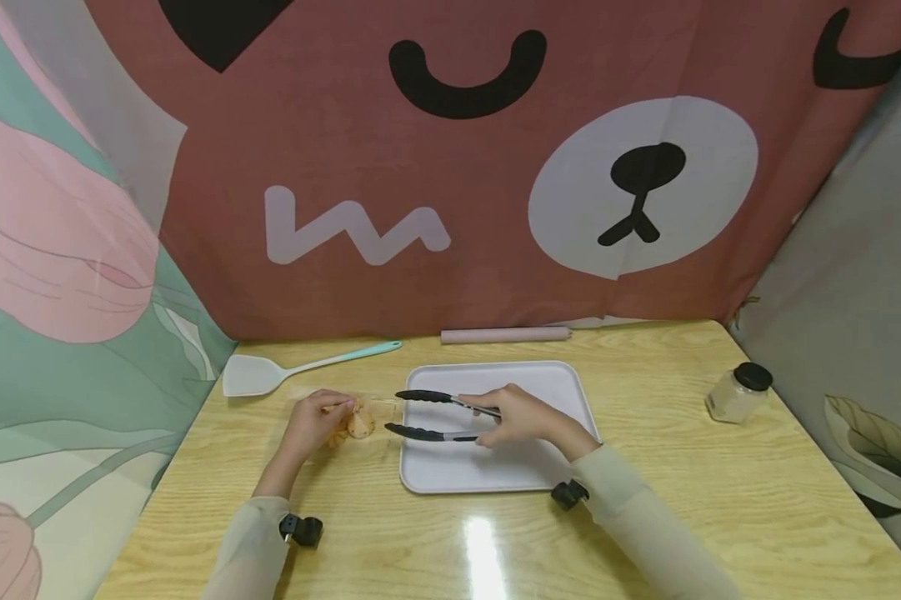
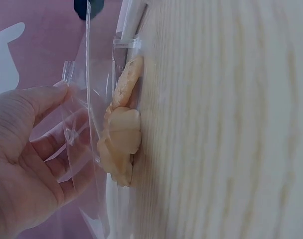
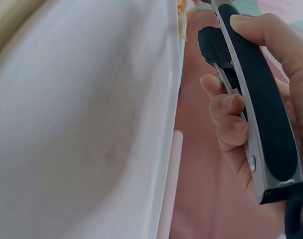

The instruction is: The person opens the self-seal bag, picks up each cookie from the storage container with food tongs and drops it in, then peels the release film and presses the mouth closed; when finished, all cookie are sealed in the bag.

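Note:
My left hand (image 1: 312, 423) pinches the edge of a clear plastic bag (image 2: 72, 124) between thumb and fingers, lifting that side. Inside the bag are several light-brown, baked-looking pieces (image 2: 122, 130); their exact kind is hard to tell. My right hand (image 1: 523, 417) grips a pair of black-and-silver tongs (image 3: 258, 99), thumb on one arm and fingers curled round the other. The spread black tips of the tongs point left at the bag, above the left edge of a white tray (image 1: 458, 473). Nothing is between the tips.
Behind the bag lies a white spatula (image 1: 253, 376) with a turquoise handle. A pink rolled tube (image 1: 505, 335) lies along the table's back edge, against a printed cloth. A black-lidded jar (image 1: 737, 394) stands at the right on the wooden table (image 1: 390, 542).

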The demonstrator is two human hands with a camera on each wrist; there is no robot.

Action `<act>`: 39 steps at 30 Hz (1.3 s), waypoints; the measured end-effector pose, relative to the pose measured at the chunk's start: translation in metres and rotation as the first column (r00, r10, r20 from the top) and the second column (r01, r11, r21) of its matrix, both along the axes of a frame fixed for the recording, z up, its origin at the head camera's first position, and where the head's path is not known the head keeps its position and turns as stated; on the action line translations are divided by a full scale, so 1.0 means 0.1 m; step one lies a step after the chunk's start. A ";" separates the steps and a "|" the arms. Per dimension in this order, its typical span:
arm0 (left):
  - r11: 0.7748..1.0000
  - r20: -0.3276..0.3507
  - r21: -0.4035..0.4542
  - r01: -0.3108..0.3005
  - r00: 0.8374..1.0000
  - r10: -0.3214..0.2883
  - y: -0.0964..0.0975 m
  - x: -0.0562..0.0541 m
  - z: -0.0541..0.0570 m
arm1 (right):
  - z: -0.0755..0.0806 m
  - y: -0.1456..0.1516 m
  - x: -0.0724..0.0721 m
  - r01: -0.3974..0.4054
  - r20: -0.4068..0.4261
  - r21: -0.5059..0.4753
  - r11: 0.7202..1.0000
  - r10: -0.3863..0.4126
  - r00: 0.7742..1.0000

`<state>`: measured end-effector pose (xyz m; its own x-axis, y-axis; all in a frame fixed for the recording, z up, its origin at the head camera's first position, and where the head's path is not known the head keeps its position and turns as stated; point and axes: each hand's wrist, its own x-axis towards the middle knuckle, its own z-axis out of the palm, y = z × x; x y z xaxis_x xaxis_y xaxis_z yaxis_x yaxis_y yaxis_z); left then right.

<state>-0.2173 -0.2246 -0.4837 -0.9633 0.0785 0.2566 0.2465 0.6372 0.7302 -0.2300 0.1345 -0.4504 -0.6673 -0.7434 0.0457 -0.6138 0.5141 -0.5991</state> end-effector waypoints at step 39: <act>1.000 0.016 -0.004 0.014 1.000 -0.014 0.00 -0.02 -0.04 | -0.11 1.20 0.45 0.368 -0.055 -0.060 0.928 -0.371 0.927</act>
